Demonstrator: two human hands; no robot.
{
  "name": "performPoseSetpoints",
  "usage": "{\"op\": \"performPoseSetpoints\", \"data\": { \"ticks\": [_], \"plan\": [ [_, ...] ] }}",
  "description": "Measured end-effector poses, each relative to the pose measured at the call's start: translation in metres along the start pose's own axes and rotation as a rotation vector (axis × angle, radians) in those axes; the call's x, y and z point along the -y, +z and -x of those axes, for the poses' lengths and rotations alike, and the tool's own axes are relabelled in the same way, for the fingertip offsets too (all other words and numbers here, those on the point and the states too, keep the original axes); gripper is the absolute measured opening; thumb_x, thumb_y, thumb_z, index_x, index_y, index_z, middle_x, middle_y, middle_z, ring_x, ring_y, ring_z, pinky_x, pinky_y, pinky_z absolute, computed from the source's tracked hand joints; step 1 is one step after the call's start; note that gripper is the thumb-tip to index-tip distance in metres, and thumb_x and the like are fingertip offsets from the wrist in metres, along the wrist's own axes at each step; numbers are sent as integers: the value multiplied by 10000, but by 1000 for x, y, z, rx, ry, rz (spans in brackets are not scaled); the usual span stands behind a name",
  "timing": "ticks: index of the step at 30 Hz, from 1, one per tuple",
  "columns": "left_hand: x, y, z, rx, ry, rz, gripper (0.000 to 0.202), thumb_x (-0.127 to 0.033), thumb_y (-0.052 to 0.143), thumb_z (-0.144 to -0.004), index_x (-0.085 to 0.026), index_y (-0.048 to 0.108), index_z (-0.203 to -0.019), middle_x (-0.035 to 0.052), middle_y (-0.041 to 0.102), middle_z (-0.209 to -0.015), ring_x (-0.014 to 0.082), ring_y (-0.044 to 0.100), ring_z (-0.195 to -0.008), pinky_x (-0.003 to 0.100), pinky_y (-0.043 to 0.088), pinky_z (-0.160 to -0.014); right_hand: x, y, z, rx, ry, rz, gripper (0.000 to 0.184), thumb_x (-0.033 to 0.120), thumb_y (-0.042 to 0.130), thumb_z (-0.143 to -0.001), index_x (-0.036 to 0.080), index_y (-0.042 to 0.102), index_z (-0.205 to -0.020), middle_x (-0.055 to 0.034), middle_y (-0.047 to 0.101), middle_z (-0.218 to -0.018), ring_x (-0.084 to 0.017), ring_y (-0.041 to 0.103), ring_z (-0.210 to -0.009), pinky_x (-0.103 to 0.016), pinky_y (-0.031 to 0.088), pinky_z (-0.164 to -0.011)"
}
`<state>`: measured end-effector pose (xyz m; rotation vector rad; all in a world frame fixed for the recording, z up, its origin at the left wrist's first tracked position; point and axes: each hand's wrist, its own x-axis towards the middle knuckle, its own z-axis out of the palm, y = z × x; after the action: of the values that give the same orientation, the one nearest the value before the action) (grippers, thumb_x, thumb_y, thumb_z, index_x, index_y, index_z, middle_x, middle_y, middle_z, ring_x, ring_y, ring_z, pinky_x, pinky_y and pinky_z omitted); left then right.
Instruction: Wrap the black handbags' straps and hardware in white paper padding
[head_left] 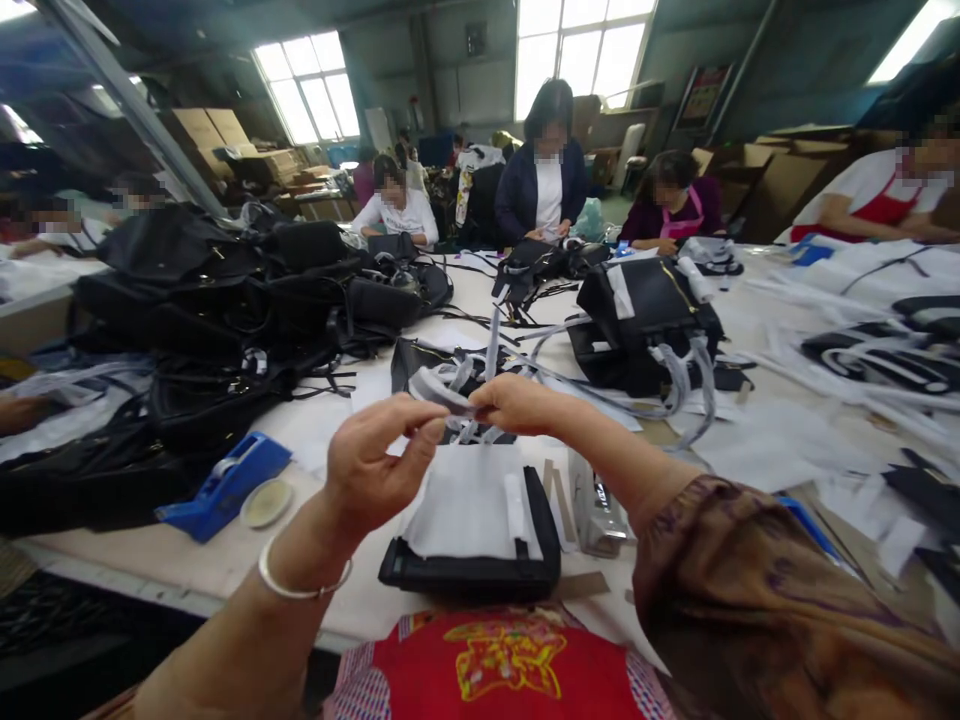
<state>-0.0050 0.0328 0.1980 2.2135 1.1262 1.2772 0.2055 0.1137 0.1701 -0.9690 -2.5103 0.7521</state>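
Note:
A black bag (pixel 551 520) lies in front of me with a white sheet (pixel 465 500) over it. Above its far edge my right hand (pixel 517 405) is closed on a pale-wrapped strap (pixel 435 388), which loops out to the left. My left hand (pixel 386 455) is pinched, its thumb and forefinger close to the right fingertips; what they hold is too small to make out. Behind the hands sits another black bag (pixel 405 360) with several wrapped straps, partly hidden.
A blue tape dispenser (pixel 225 485) and a pale roll (pixel 266 503) stand at left, before a heap of black bags (pixel 172 300). A black bag with wrapped handles (pixel 637 320) stands at right. Several co-workers sit or stand around the table (pixel 180 570).

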Motion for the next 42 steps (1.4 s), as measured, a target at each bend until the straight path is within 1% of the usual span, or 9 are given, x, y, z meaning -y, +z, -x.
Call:
{"op": "performPoseSetpoints", "data": {
  "ticks": [3, 9, 12, 15, 21, 28, 32, 38, 42],
  "plan": [
    [-14, -14, -10, 42, -136, 35, 470, -247, 844, -619, -222, 723, -1073, 78, 703, -1000, 251, 631, -982, 270, 506, -781, 4, 1, 3, 6, -145, 302, 165, 51, 545, -749, 158, 667, -720, -41, 657, -783, -173, 568, -801, -287, 380, -748],
    [10, 4, -9, 562, -528, 182, 218, -344, 751, -750, -164, 673, -656, 47, 651, -590, 145, 558, -513, 216, 392, -491, -15, -7, 1, -405, -247, 170, 370, 49, 500, -766, 176, 690, -1056, -73, 646, -1164, -192, 554, -1076, -325, 387, -955],
    [7, -4, -20, 354, -724, 496, 239, -357, 730, -785, -148, 648, -704, 31, 615, -570, 129, 550, -488, 207, 421, -467, -48, 5, 11, -568, 81, 66, 432, 130, 527, -791, 147, 623, -1211, -102, 645, -1171, -203, 570, -1034, -325, 420, -916],
    [-3, -17, -43, 85, -856, 783, 147, -259, 695, -825, -118, 652, -810, 36, 607, -635, 120, 573, -512, 233, 506, -498, -73, 48, 33, -377, 403, 17, 225, 163, 507, -808, 129, 713, -891, -82, 688, -859, -196, 586, -818, -306, 421, -776],
    [-20, -19, -80, -158, -949, 926, 170, -115, 503, -920, -60, 664, -928, 72, 641, -728, 102, 618, -569, 176, 530, -486, -67, 138, 78, -96, 383, -142, 195, 153, 570, -760, 152, 632, -576, -33, 617, -615, -155, 542, -649, -285, 359, -635],
    [-8, 28, -85, -163, -1020, 1023, 132, -82, 530, -903, -30, 651, -918, 88, 656, -760, 107, 641, -589, 193, 564, -539, -18, 77, 69, -206, 194, -864, 493, 552, 461, -916, 163, 650, -1153, -107, 691, -1117, -227, 632, -1009, -353, 480, -839],
    [6, 44, -85, -238, -1008, 1024, 119, -93, 535, -904, -69, 651, -902, 104, 686, -825, 135, 676, -678, 226, 581, -622, 24, 82, 65, -114, 159, -1068, 466, 537, 697, -752, 155, 668, -1017, -80, 726, -921, -217, 678, -861, -326, 508, -759],
    [24, 58, -23, 62, -972, 1070, 356, -446, 576, -909, -119, 679, -1002, 132, 708, -974, 204, 689, -863, 274, 569, -683, 18, 111, 73, 23, 352, -1448, 546, 608, 685, -721, 131, 576, -964, -61, 706, -743, -132, 617, -445, -184, 366, -376],
    [32, 88, 47, 384, -982, 1019, 444, -532, 686, -798, -125, 684, -975, 60, 636, -624, 178, 618, -546, 254, 467, -500, 3, 116, 83, 154, 348, -1502, 557, 584, 730, -690, 101, 597, -934, -84, 709, -757, -164, 654, -496, -211, 434, -408]
  ]
}}
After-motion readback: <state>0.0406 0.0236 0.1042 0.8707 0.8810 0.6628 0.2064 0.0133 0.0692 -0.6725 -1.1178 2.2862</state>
